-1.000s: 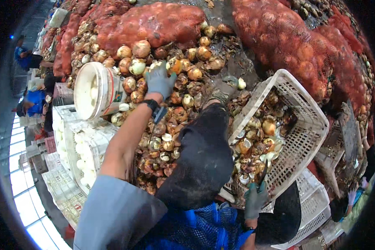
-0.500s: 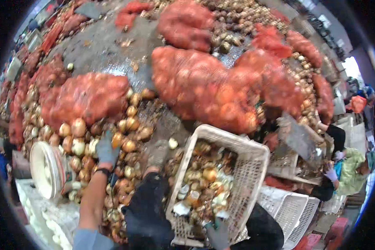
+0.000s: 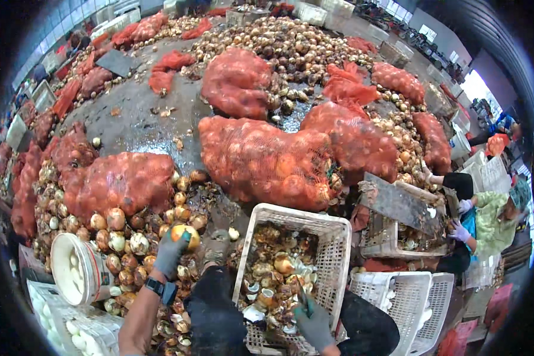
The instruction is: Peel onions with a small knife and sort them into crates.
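Observation:
In a grey glove, my left hand (image 3: 171, 255) is closed around a yellow onion (image 3: 186, 235), just above the loose onions (image 3: 127, 264) on the ground. My right hand (image 3: 314, 326), gloved in grey with green fingertips, is at the near end of a white slatted crate (image 3: 343, 249). From its fist a short dark knife (image 3: 303, 295) points up over the crate. Inside lie brown skins, onion scraps (image 3: 268, 293) and a whole onion (image 3: 283, 264). A white bucket (image 3: 95, 276) with pale peeled onions in it stands left of my left hand.
Full red mesh sacks (image 3: 261, 157) lie ahead, with another sack (image 3: 121, 181) at the left. White crates (image 3: 391, 291) stand to my right. A co-worker (image 3: 495, 219) sits beyond them by a crate with a dark board (image 3: 400, 204). My shoe (image 3: 216, 246) is between onions and crate.
My left hand has lifted an onion from the pile and moved right with it. My right hand stays by the crate, its knife now plainly visible. The view has tilted up.

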`<state>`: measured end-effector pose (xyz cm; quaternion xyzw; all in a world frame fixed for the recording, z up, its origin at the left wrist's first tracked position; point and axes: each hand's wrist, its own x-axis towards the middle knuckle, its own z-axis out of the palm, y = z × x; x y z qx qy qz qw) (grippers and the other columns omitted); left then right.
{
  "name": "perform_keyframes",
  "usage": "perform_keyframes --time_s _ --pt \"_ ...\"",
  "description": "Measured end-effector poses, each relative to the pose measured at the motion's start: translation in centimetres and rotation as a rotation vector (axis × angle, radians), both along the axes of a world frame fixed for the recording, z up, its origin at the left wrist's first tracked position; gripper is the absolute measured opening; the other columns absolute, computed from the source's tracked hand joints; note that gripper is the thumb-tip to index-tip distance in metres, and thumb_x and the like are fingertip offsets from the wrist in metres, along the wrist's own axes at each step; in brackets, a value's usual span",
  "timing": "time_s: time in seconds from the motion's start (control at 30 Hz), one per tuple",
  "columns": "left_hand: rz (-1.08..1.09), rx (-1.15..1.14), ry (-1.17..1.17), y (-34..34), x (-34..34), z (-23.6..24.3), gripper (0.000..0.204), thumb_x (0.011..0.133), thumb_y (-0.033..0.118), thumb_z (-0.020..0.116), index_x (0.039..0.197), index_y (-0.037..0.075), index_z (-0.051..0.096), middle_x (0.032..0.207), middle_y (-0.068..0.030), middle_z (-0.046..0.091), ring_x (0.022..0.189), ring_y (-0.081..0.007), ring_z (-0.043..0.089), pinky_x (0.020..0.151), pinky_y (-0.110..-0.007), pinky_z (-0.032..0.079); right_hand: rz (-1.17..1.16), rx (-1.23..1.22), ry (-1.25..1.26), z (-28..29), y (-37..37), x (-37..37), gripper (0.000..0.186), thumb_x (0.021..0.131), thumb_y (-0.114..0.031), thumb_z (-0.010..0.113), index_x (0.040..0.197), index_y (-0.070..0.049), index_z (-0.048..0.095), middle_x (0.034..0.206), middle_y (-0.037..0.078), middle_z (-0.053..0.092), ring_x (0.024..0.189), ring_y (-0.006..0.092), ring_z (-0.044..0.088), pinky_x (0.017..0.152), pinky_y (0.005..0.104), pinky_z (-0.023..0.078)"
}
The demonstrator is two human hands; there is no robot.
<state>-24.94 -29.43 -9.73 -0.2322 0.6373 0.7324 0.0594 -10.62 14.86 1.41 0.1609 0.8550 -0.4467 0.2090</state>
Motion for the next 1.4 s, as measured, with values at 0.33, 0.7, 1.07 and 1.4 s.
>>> perform_keyframes --time_s 0.33,0.7,1.07,1.4 --pt "-0.911 -0.72 0.709 16.8 4.1 24.3 0.089 0.085 0.035 0.087 0.159 0.005 0.047 0.136 -0.0252 0.062 0.128 -0.039 0.062 0.111 -0.048 0.051 -0.196 -0.558 0.125 9.6 -1.6 -1.9 0.048 0.102 -0.039 0.075 0.127 0.001 0.07 0.095 0.005 0.076 0.083 0.0164 0.068 0.075 0.0365 0.056" --pt "-0.766 -0.5 0.812 28.9 17.7 22.7 0.096 0.085 0.032 0.091 0.162 0.004 0.041 0.142 -0.0221 0.062 0.128 -0.0416 0.062 0.111 -0.049 0.051 -0.463 -1.274 0.076 5.4 3.8 8.2 0.051 0.108 -0.049 0.064 0.139 -0.007 0.064 0.116 0.005 0.076 0.089 0.0155 0.075 0.072 0.0317 0.062" --pt "-0.552 0.037 -0.132 30.1 23.5 15.9 0.067 0.11 0.039 0.065 0.161 0.001 0.044 0.15 -0.0104 0.06 0.133 -0.0171 0.059 0.114 -0.033 0.048 -0.427 -0.731 0.214 1.0 4.1 11.1 0.035 0.103 -0.035 0.076 0.114 -0.001 0.074 0.09 0.001 0.072 0.076 0.0107 0.065 0.066 0.0288 0.052" --pt "-0.452 0.478 0.075 30.2 22.5 16.2 0.076 0.103 0.04 0.072 0.162 0.004 0.042 0.151 -0.0105 0.06 0.135 -0.0223 0.062 0.115 -0.038 0.052 -0.28 -0.455 0.345 4.7 5.6 11.0 0.032 0.101 -0.025 0.072 0.117 0.003 0.072 0.087 0.001 0.067 0.076 0.0087 0.058 0.071 0.0291 0.049"
